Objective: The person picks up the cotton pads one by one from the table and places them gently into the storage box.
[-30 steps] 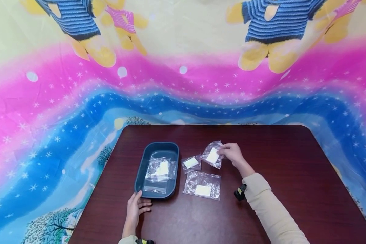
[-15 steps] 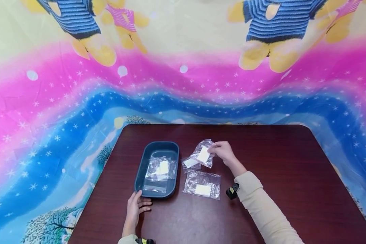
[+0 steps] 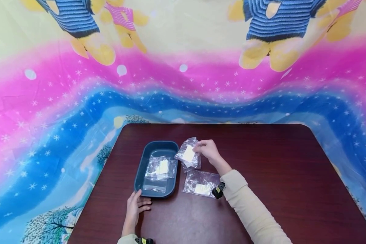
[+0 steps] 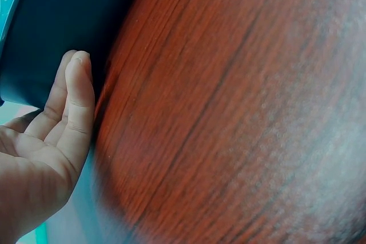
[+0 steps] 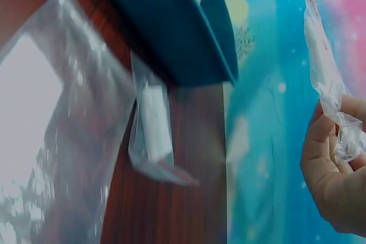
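Observation:
Pinched in my right hand [image 3: 208, 149] is a clear plastic bag [image 3: 187, 153] with a white piece inside, held up beside the tray's right rim. The right wrist view shows this bag [image 5: 323, 64] above the table, its end crumpled between thumb and fingers of the right hand [image 5: 337, 170]. My left hand [image 3: 134, 208] touches the near left corner of a dark blue-green tray [image 3: 138, 179]. In the left wrist view, the left hand's [image 4: 51, 147] fingers lie fairly straight against the tray's outer wall [image 4: 63, 10]; its thumb is mostly hidden. Clear bags [image 3: 160, 171] with white pieces lie in the tray.
One flat clear bag [image 3: 201, 183] with a white piece lies right of the tray. A smaller one [image 5: 154, 124], mostly hidden in the head view, lies beside the tray. The brown table [image 3: 277, 162] ends at a patterned cloth backdrop [image 3: 201, 81].
My right hand has moved left with its bag, from right of the loose bags to the tray's rim, passing over the smaller bag. The left hand and tray have stayed in place.

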Demonstrator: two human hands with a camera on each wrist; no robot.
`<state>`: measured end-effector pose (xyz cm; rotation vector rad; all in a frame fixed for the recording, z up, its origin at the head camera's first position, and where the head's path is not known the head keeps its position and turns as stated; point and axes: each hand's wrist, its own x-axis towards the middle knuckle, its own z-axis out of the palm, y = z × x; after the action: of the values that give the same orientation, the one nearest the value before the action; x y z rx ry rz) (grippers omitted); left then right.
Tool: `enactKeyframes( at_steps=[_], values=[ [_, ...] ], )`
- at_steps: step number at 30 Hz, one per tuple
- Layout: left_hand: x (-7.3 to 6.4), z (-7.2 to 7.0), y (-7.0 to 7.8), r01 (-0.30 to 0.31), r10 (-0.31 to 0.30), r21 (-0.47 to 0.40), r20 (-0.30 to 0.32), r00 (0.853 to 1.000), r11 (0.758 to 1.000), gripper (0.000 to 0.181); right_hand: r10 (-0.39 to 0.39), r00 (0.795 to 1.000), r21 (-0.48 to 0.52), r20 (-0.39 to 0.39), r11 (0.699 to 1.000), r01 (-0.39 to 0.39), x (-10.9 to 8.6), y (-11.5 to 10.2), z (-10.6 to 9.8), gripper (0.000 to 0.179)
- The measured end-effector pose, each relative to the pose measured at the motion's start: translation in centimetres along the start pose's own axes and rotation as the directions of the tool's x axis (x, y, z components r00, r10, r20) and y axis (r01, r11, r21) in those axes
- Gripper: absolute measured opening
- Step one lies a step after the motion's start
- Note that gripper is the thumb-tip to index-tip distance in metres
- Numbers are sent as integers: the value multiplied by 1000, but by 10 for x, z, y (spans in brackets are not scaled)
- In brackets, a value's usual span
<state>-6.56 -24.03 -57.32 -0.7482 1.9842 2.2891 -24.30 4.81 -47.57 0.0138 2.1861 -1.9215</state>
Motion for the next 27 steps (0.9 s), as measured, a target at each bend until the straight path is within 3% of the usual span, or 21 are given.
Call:
enactKeyframes(
  at_steps=[10,18,27],
  values=[
    [1,-1,0,2,-2,-1,2,1000,1000,42,-18,999,40,33,999,17,-2,-6,34,18],
    [0,-1,0,3,-3,1,2,1000,1000,42,-38,999,17,37,999,37,-1,-4,51,17],
    [0,0,1,5,-5,0,2,1000,1000,42,1,998,21,68,1000,-3,1,1,70,19]
  ],
)
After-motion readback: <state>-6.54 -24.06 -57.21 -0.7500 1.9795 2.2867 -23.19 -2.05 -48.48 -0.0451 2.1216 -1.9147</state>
